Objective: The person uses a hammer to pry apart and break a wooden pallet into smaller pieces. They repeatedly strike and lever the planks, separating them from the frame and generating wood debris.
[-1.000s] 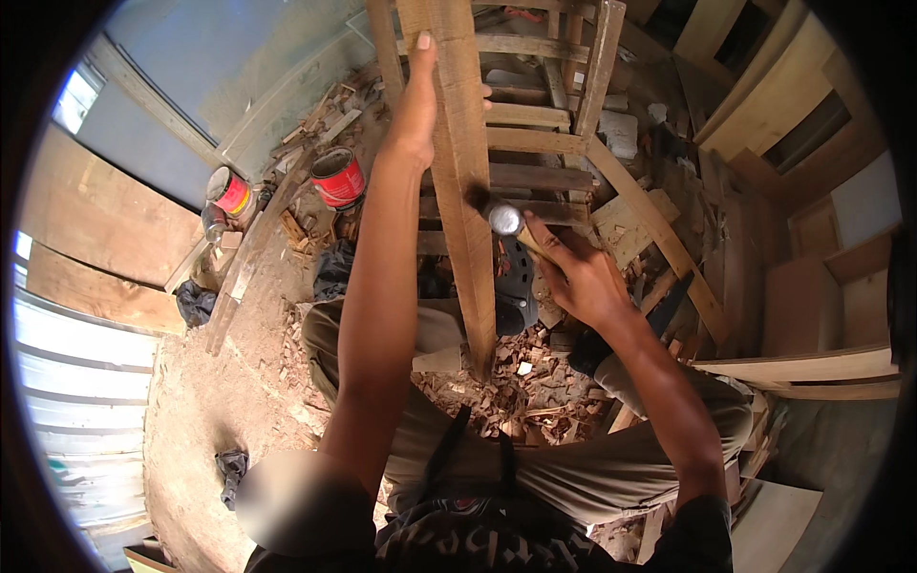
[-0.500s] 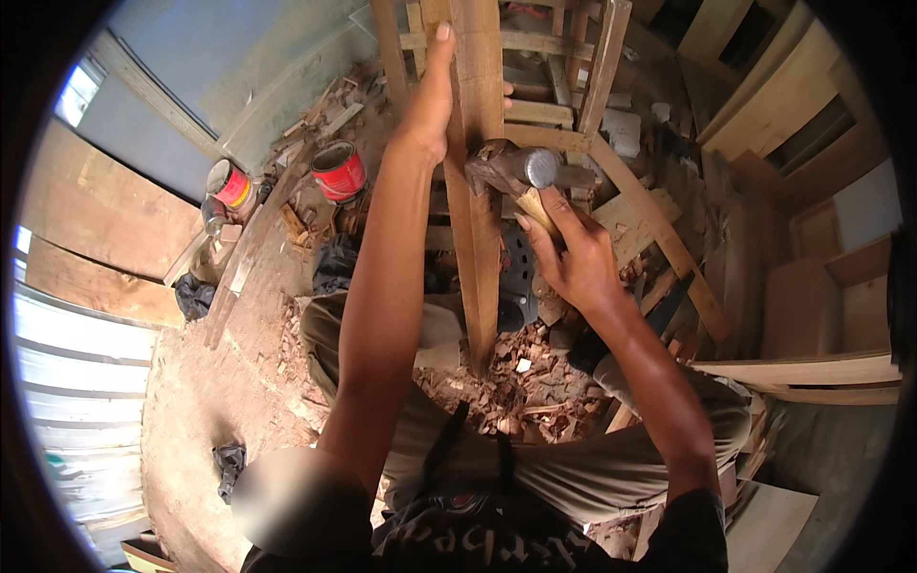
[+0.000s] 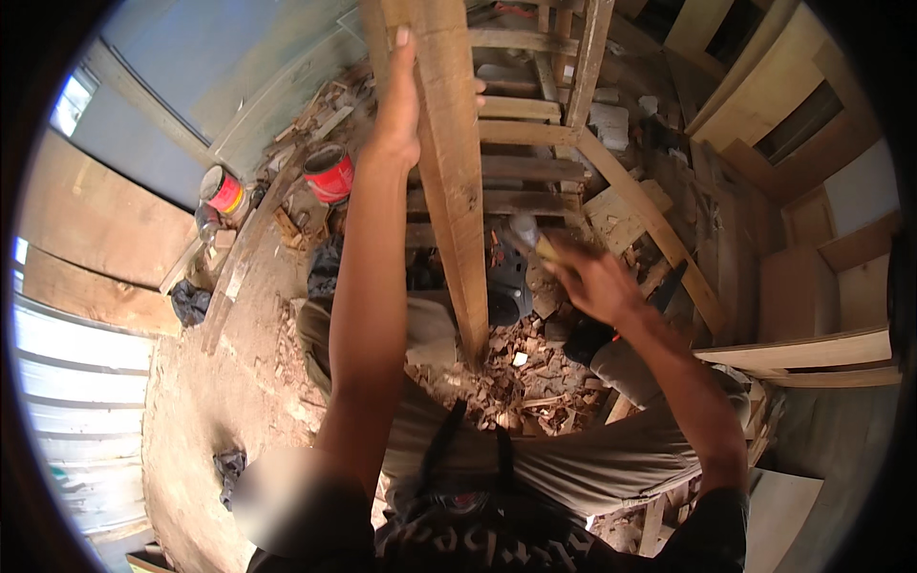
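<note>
My left hand [image 3: 397, 119] is wrapped round a long wooden post [image 3: 451, 181], thumb along its near-left face and fingertips showing past its right edge. The post stands tilted, its lower end down among wood chips between my legs. To the right of the post, my right hand [image 3: 600, 285] is closed on a hammer [image 3: 547, 250]. Motion smears the hammer, its head lying low and apart from the post. Beyond the post is a wooden frame with slats [image 3: 530, 134].
Wood chips [image 3: 535, 382] cover the ground between my legs. Two red cans [image 3: 330, 175] stand at the left beside loose wood strips. A diagonal board [image 3: 659, 229] leans at the right, near wooden panels [image 3: 764, 86]. A black plastic bag [image 3: 192, 301] lies at far left.
The hammer has swung down and away from the post, with my right hand lower and further right. The post's upper part and my left hand have shifted left.
</note>
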Demonstrator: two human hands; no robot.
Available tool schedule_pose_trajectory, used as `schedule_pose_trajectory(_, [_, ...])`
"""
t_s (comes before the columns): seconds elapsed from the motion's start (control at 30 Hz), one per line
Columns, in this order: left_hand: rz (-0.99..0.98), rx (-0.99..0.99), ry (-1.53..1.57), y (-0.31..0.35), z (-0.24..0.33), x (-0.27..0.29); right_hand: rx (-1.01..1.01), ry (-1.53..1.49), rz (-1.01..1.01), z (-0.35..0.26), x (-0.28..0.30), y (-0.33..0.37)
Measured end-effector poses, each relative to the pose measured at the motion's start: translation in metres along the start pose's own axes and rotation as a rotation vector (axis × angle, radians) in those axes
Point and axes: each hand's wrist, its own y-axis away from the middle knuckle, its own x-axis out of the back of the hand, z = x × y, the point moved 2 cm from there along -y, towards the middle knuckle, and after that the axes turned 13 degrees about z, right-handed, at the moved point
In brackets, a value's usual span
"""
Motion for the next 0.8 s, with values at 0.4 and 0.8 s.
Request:
schedule_pose_trajectory(0.4, [-0.045, 0.035, 0.059, -0.003, -0.005, -0.011, 0.082, -0.664, 0.7, -0.07, 0.023, -0.007])
schedule_pose_trajectory(0.8, [0.006, -0.006, 0.018, 0.009, 0.001, -0.011, -0.274, -1.176, 0.384, -0.085, -0.007, -0.001])
